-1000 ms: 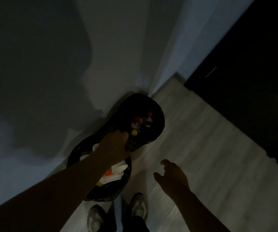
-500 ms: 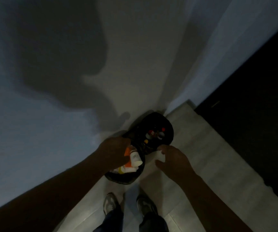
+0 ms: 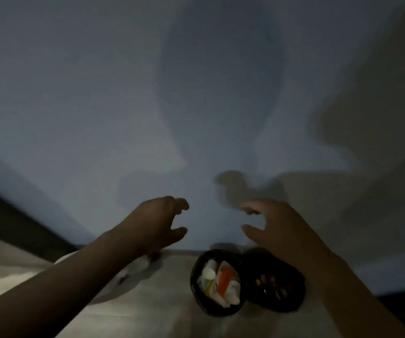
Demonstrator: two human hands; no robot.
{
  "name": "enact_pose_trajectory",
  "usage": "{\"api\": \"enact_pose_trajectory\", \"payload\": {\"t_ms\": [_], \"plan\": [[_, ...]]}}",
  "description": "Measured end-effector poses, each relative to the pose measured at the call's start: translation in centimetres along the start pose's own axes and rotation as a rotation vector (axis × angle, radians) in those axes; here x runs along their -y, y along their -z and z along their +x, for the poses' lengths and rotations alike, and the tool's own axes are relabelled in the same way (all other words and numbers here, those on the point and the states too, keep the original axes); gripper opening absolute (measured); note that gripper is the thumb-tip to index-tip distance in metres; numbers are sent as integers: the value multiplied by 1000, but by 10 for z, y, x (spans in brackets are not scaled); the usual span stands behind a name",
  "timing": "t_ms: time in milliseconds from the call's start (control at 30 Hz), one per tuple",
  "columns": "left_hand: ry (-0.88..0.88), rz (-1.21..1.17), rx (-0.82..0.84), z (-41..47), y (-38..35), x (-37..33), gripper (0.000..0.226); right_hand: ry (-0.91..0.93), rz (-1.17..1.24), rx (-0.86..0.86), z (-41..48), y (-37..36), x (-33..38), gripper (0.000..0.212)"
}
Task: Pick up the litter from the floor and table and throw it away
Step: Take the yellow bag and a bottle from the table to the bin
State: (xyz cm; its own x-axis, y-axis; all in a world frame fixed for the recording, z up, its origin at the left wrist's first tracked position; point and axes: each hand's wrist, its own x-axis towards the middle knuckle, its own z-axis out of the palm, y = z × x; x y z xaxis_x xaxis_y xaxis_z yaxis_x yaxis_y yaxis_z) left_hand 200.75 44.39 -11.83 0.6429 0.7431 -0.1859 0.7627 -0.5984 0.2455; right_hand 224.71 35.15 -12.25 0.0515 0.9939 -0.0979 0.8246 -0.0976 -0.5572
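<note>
left hand point(image 3: 157, 223) and right hand point(image 3: 277, 225) both lifted above the bin point(image 3: 194, 286), loosely curled, empty | litter point(image 3: 223, 281) now inside bin | left hand was down in it just before, so this drop looks done

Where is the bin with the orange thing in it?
In the head view, the bin sits on the floor low and right of centre, by the wall, just left of a second black bin.
</note>
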Motion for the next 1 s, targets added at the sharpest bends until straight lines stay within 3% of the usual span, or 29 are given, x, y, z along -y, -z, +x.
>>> {"api": "enact_pose_trajectory", "payload": {"t_ms": [200, 433, 767, 1000], "plan": [[223, 27, -211, -88, 81, 47, 49, 371, -62, -14, 44, 25, 129, 37], [541, 91, -424, -253, 136, 103, 46, 778, -70, 43, 44, -8, 309, 36], [948, 194, -620, -544, 157, 144, 44, 1232, -21, 163, -65, -114, 567, 36], [1144, 262, -761, -721, 158, 158, 41, 1412, 79, 234, -163, -197, 711, 33]]}}
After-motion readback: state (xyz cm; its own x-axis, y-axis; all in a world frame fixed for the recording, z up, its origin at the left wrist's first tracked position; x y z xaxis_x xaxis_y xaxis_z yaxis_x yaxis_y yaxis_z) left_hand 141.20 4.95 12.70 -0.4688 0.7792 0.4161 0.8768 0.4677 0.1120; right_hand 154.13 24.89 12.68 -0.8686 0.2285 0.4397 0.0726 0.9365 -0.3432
